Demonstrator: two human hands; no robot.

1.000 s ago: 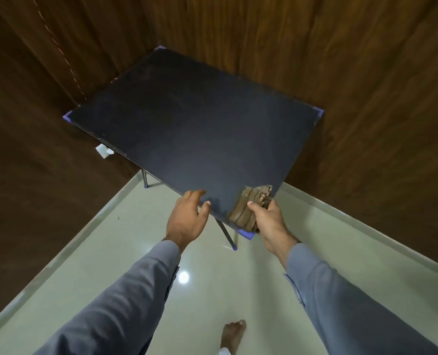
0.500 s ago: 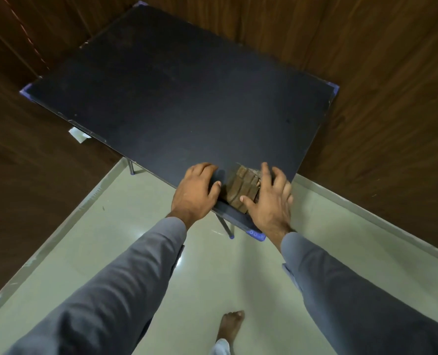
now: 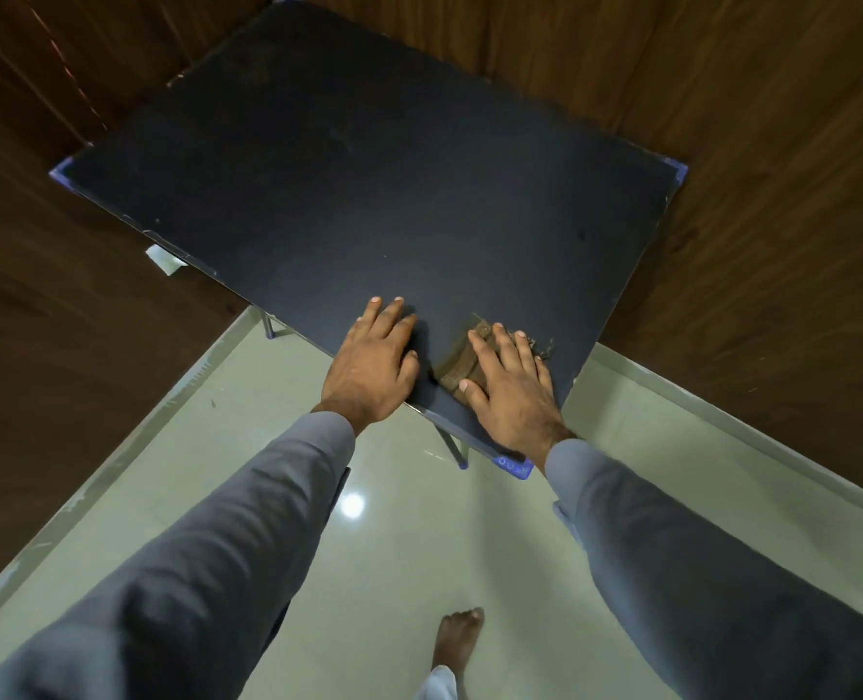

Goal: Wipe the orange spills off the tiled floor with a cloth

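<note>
Both hands have been brought further onto the tabletop (image 3: pixel 369 159) since half a second ago, and the right hand (image 3: pixel 513 389), which a full second ago was pinching the cloth (image 3: pixel 462 358) at the table's near edge, is now laid flat over it. The left hand (image 3: pixel 374 363) is spread palm-down on the bare dark surface just beside the cloth, apart from it, with nothing held.

From the head view, most of the cloth is hidden beneath the right palm and fingers; only its left portion and a frayed fringe past the fingertips can be seen. It is brown, folded or bunched (the exact fold cannot be made out), and lies on the tabletop close to the near corner, pressed there by the open right hand rather than gripped.

No orange marks can be made out on the pale glossy floor (image 3: pixel 379 563), where a round light reflection (image 3: pixel 352 505) is seen. A table leg (image 3: pixel 450 442) is partly covered by the tabletop. A bare foot (image 3: pixel 457 644) is cut off at the lower edge. Both grey sleeves (image 3: pixel 207 563) run out of the frame. Dark wood-grain walls (image 3: pixel 773 118) are blurred toward the edges.
</note>
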